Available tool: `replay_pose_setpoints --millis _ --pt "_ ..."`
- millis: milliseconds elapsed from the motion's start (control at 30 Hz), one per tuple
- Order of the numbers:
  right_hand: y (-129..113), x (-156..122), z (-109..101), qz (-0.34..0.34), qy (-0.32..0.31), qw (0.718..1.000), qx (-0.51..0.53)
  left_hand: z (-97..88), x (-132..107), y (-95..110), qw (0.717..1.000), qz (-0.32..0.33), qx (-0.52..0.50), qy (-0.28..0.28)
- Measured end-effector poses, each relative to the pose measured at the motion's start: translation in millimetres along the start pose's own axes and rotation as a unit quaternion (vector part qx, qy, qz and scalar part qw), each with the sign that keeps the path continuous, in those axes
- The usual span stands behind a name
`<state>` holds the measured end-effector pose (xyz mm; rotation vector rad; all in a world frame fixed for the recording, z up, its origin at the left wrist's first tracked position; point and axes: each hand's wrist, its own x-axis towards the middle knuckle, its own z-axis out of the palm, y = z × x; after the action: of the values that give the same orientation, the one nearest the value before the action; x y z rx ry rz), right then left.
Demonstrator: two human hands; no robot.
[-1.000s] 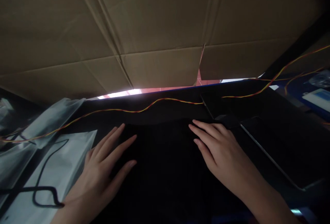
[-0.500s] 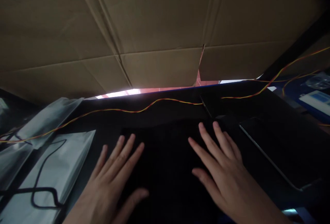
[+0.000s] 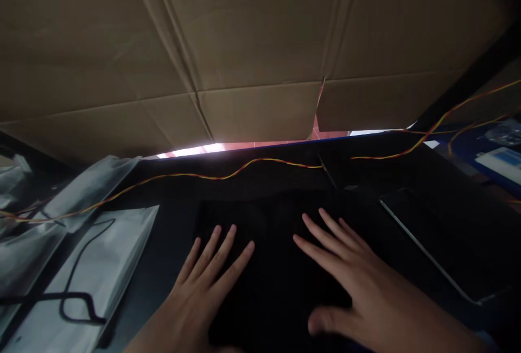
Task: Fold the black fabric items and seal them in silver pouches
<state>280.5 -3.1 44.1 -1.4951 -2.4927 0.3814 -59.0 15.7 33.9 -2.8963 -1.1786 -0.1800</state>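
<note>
A black cloth-like piece [image 3: 268,266] lies on the dark table in front of me; its exact kind is hard to make out in the dim light. My left hand [image 3: 207,282] rests on its left side, fingers spread and palm down. On its right side lies my right hand [image 3: 345,271], also flat with the fingers apart and the thumb pointing inward. Neither hand grips anything.
Clear plastic bags [image 3: 93,277] lie at the left, with a black cord [image 3: 81,296] over them. A red-yellow twisted wire [image 3: 211,177] crosses the back. A dark tablet-like slab [image 3: 448,244] is at right. Cardboard [image 3: 252,33] stands behind; a white-blue item [image 3: 502,163] sits far right.
Both hands have slid back toward me over the black piece, and the left hand has also shifted right. The view has tilted slightly.
</note>
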Motion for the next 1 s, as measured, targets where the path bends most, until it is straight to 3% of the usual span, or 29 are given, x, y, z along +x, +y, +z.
replay_pose_setpoints --millis 133,267,400,600,733,800,867,933,1000 --pt "10 27 -14 0.045 0.065 0.997 -0.025 -6.3 18 -21 0.998 -0.053 -0.016 0.022" --pt "25 44 8 0.08 0.013 0.996 -0.04 23.2 23 -39 0.989 -0.144 0.005 0.009" --pt "36 44 26 0.059 0.033 0.997 -0.044 40.1 20 -42 0.987 -0.155 0.037 0.015" --pt "60 62 6 0.086 0.173 0.975 -0.112 10.1 39 -54 0.982 -0.163 0.092 0.023" --pt "63 67 -11 0.072 0.2 0.971 -0.105 -12.4 49 -53 0.981 -0.166 0.097 0.025" --pt "55 54 -15 0.068 0.24 0.963 -0.097 -17.3 40 -45 0.978 -0.176 0.097 0.062" --pt "45 32 -12 0.054 0.297 0.95 -0.087 -15.5 20 -35 0.966 -0.187 0.091 0.151" --pt "40 9 -5 0.029 0.309 0.947 -0.08 -7.9 -5 -28 0.96 -0.172 0.062 0.212" --pt "40 -11 4 0.021 0.277 0.958 -0.074 2.4 -29 -27 0.971 -0.161 0.003 0.174"
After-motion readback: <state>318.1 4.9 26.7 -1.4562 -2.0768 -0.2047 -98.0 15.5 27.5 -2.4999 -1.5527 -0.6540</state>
